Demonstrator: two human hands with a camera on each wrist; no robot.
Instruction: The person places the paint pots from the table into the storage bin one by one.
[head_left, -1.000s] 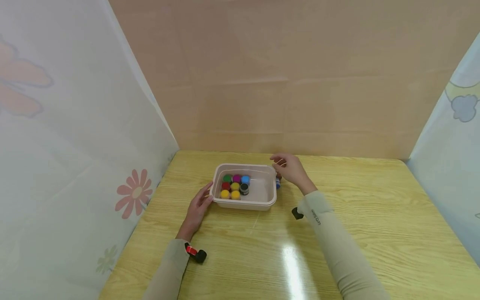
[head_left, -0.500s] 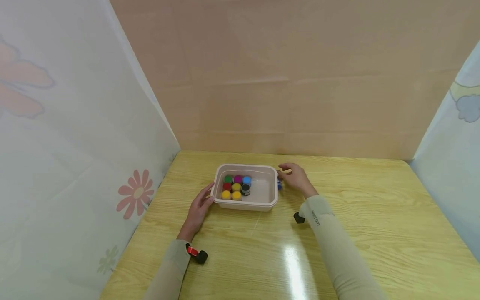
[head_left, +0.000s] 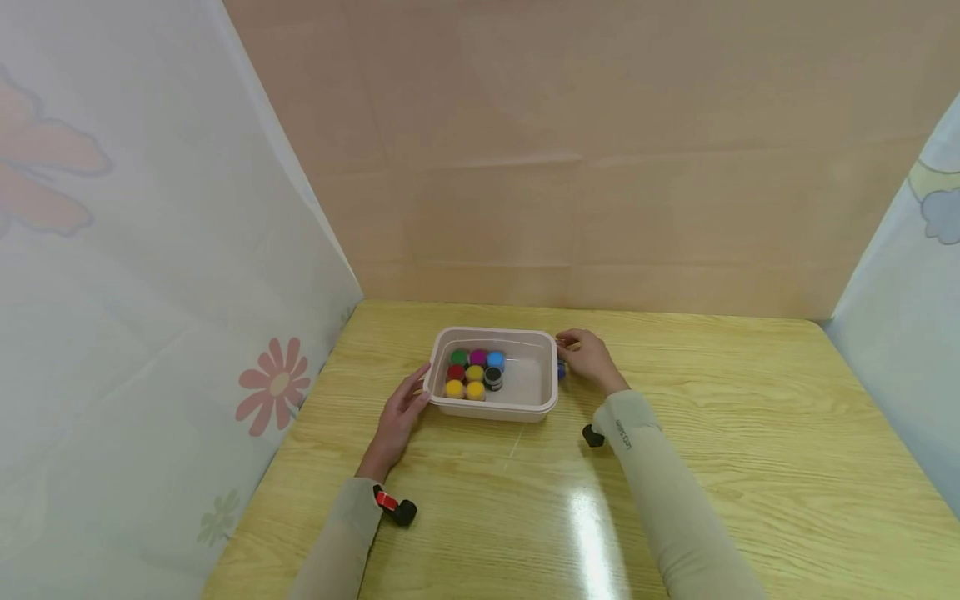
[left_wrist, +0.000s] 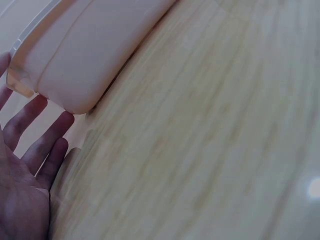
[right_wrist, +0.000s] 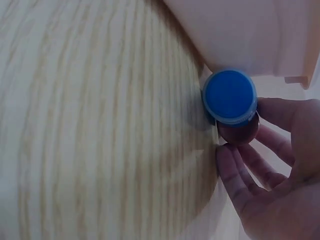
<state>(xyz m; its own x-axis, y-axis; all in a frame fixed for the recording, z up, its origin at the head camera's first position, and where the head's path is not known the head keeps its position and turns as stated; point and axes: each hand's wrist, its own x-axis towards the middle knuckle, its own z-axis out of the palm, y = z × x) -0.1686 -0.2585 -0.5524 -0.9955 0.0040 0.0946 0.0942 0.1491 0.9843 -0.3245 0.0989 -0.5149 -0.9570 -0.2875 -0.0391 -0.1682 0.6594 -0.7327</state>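
Observation:
A pale pink plastic box (head_left: 491, 411) stands on the table. In its left part are several small paint jars with coloured lids, among them a green lid (head_left: 459, 357), a red lid (head_left: 456, 372) and a black lid (head_left: 492, 375). My left hand (head_left: 397, 418) rests its fingertips on the box's left end, fingers spread. Beside the right end stands a blue-lidded jar (right_wrist: 229, 95). Just behind it, partly hidden, is a jar with a brownish lid (right_wrist: 239, 135). My right hand (head_left: 588, 358) has its thumb and fingers curled round that brownish jar.
The wooden table (head_left: 750, 433) reaches to a tan backdrop (head_left: 480, 233) close behind the box. A flowered white sheet (head_left: 150, 333) hangs along the left side, and another sheet (head_left: 892, 275) on the right.
My right hand has come down from above the box's back right corner to the jars beside its right end. The left hand keeps its place on the box.

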